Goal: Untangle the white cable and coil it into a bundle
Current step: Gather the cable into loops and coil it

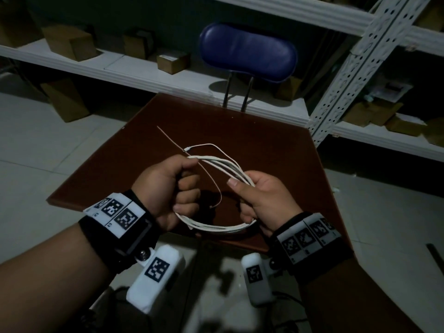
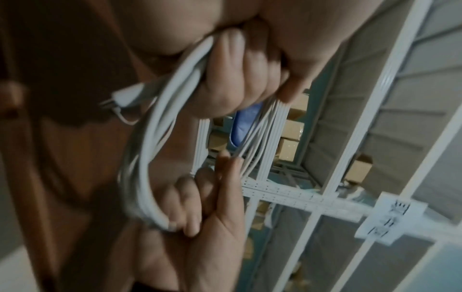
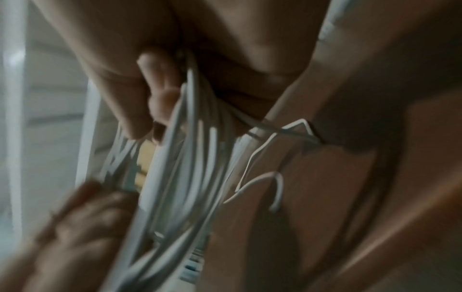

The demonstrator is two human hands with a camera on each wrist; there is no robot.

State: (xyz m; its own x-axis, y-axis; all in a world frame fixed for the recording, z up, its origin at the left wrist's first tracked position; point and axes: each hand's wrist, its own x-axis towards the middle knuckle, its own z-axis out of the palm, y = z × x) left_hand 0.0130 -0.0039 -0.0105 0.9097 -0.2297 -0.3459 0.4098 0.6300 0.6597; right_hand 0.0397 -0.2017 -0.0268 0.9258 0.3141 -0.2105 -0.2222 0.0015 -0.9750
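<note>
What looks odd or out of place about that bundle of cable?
A thin stray wire pokes out across the coiled white cable between the left hand and right hand; its ends hang loose, unlike the neat loops.

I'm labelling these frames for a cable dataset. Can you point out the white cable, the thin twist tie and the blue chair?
white cable (image 1: 216,227): head view, on the coil's near arc between the hands.
twist tie (image 1: 168,138): head view, on its straight far stretch above the table.
blue chair (image 1: 247,52): head view, middle of the padded backrest.
</note>
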